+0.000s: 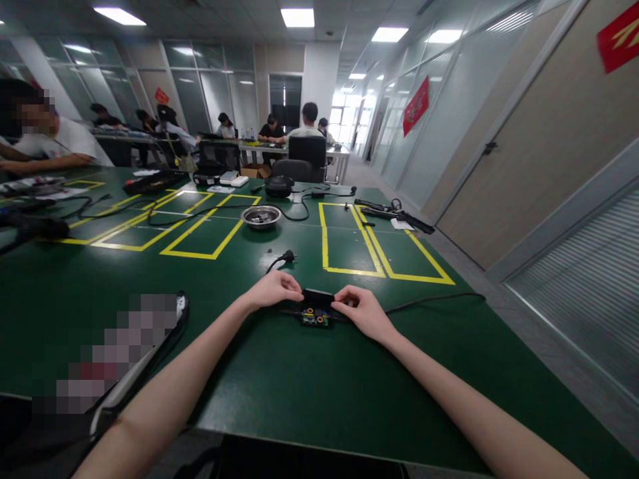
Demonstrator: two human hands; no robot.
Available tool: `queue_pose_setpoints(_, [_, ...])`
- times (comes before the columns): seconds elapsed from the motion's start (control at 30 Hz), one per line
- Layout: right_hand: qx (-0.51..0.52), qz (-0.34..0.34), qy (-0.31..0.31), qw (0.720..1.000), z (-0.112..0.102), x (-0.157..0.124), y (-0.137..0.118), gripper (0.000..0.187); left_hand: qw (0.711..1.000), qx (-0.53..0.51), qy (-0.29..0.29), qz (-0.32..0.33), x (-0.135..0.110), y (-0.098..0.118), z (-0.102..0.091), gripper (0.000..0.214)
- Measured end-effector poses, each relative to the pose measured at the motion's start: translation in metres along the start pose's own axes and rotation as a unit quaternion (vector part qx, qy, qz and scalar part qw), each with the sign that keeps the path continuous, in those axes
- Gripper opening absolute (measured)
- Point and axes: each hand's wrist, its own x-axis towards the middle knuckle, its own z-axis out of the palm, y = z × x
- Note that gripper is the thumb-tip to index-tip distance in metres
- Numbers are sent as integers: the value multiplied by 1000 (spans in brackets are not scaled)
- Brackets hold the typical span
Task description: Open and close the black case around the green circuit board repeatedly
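Observation:
Between my hands on the green table lies an opened black adapter case with its circuit board (315, 317) exposed, showing copper-coloured coils. A black cover (318, 297) stands tilted up along the far side of the board. My left hand (272, 289) pinches the cover's left end. At its right end, the fingers of my right hand (363, 310) pinch it too. Black cable (434, 299) runs out to the right from the case. Beyond my left hand lies a black power plug (287, 256) on its cord.
A metal bowl (261, 217) with small parts stands farther back. Yellow tape outlines (355, 271) mark the green table (279, 392). Black tools (394, 214) lie at the far right, cables at the left. A co-worker (60, 136) sits at the far left.

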Motion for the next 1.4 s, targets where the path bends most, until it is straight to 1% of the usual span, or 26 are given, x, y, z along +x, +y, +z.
queue_pose_setpoints(0.1, [33,-8,8,999,1,-3,-4,20,1000,-14,-13,13,-3,4,-3,25])
queue_pose_setpoints(0.2, [70,1,13,997,3,-6,-5,23,999,-22,-39,29,-7,7,-5,25])
queue_pose_setpoints(0.3, [91,20,1,996,3,-7,-6,28,997,-27,-60,27,-10,9,-6,26])
queue_pose_setpoints(0.47, [104,29,-22,994,0,-8,-8,33,996,-30,-82,22,-12,11,-6,30])
queue_pose_setpoints(0.57, [113,22,-37,993,-2,-9,-11,33,995,-27,-94,32,-13,13,-5,30])
queue_pose_setpoints(0.67, [121,0,-47,992,-4,-10,-14,30,994,-29,-102,38,-13,15,-4,30])
queue_pose_setpoints(0.9, [85,-46,-69,993,-3,-13,-14,27,992,-30,-117,33,-11,10,1,33])
queue_pose_setpoints(1.07, [44,-69,-78,994,-2,-14,-17,21,991,-1,-122,50,-11,10,4,35])
queue_pose_setpoints(1.17, [-20,-96,-93,991,-3,-15,-19,21,989,39,-128,65,-12,11,5,37])
queue_pose_setpoints(1.27, [-69,-115,-109,985,-5,-14,-22,17,983,104,-129,84,-14,13,6,41])
queue_pose_setpoints(1.4, [-64,-106,-120,985,-6,-14,-27,14,967,188,-124,115,-17,15,9,45])
